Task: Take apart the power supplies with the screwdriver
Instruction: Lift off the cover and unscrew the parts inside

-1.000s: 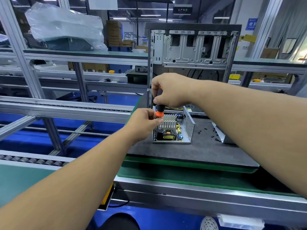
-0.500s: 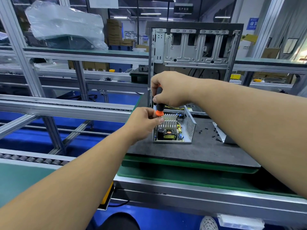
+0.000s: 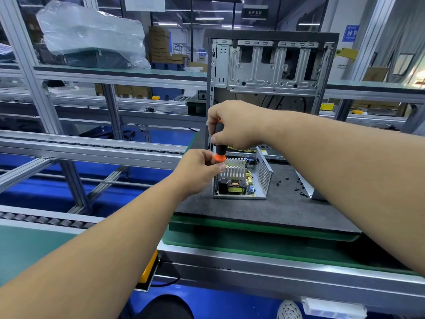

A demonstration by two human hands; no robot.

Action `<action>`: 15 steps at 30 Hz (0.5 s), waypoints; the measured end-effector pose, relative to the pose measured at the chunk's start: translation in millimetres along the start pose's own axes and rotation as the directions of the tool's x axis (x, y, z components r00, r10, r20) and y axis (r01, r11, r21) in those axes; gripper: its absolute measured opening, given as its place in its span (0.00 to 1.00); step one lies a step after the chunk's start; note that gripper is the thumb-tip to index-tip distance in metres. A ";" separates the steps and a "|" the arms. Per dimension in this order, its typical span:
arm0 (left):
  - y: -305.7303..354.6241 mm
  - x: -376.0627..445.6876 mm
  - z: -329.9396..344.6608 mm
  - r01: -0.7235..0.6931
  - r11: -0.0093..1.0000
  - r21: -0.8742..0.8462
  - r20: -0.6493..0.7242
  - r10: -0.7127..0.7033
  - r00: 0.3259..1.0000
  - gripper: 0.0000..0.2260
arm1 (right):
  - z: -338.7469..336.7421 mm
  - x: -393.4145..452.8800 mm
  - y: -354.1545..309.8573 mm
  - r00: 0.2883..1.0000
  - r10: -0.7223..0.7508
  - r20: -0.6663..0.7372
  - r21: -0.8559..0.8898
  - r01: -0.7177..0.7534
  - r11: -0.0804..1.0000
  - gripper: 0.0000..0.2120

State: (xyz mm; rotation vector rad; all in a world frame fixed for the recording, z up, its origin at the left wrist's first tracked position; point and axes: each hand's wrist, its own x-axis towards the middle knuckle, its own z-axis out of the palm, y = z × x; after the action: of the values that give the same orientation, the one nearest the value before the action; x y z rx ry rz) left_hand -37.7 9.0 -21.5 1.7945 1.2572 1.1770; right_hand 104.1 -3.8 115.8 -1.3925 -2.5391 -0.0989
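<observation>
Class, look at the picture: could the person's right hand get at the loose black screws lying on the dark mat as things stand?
Probably yes: the screws lie bare on the mat, beside the right forearm. But the right hand grips the screwdriver, so it must first free itself.

Your screwdriver [image 3: 220, 146] is black with an orange collar. The silver power supply [image 3: 243, 180] sits on a dark grey mat [image 3: 276, 208] edged green.

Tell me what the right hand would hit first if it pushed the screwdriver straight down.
Probably the left hand, whose fingers pinch the screwdriver just under the right hand; the open power supply lies below. Depth is uncertain.
</observation>
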 end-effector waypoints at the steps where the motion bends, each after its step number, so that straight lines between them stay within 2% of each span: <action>1: 1.0 -0.3 -0.1 0.000 1.000 0.003 0.002 0.000 1.000 0.04 | -0.4 0.4 0.1 1.000 0.002 0.000 0.001 -0.002 1.000 0.04; 15: -1.8 4.5 1.5 -0.009 0.999 0.040 -0.009 0.010 1.000 0.05 | -1.8 2.0 0.5 1.000 0.013 0.025 0.019 -0.014 1.000 0.05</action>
State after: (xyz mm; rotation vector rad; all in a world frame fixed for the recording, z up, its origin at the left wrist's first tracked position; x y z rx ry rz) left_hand -36.3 13.8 -22.2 1.8273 1.2869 1.1748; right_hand 103.9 -2.2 117.9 -1.4124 -2.5434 -0.0557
